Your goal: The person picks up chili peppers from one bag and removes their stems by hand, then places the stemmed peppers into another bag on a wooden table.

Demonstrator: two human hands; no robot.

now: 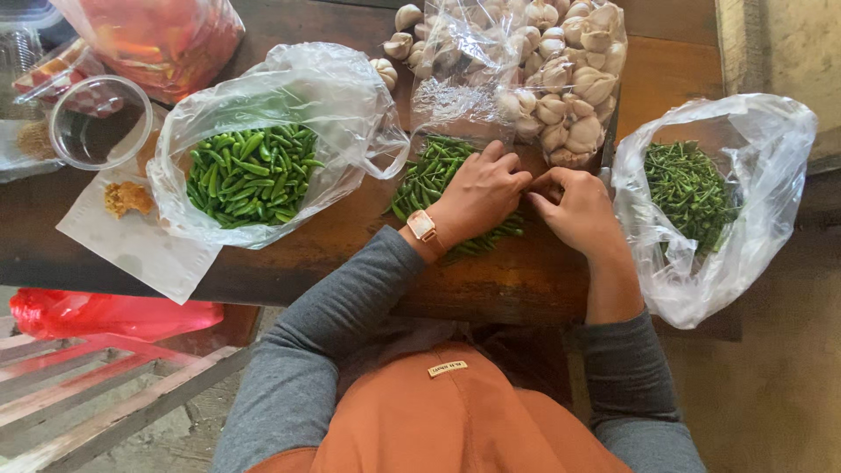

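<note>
Both hands meet over a loose pile of green chillies (429,180) near the middle of the table (491,280), toward its front edge. Left hand (477,194) lies palm-down on the pile w/ fingers curled, tips pinched together at what looks like one chilli; right hand (574,210) is just beside it, thumb & fingertips closed on the same spot. The pod itself is hidden betw. the fingers, so can't tell exactly what's gripped.

Judging by the sorted bags, stems are being plucked. To do it well: hold the pod close to the cap w/ one hand, snap the stem sideways w/ the other rather than pulling lengthwise, so the flesh doesn't tear. Keep fingertips off eyes; chilli juice stings.

Materials:
- Clear thin plastic bag (263,114) at table's left, crinkly, mouth open; holds short, glossy, bright green chillies w/o stems.
- Second clear bag (762,201) hanging past the right edge; dark green thin stems (688,188), wiry & tangled.
- Bag of garlic bulbs (561,79) at the back edge; papery, off-white, lumpy.
- Round clear plastic cup (96,123) at the left rear, rigid & smooth.
- Wood of the table is dark, worn, a bit shiny.
- Wristwatch (422,225) w/ square face on the left wrist.
</note>
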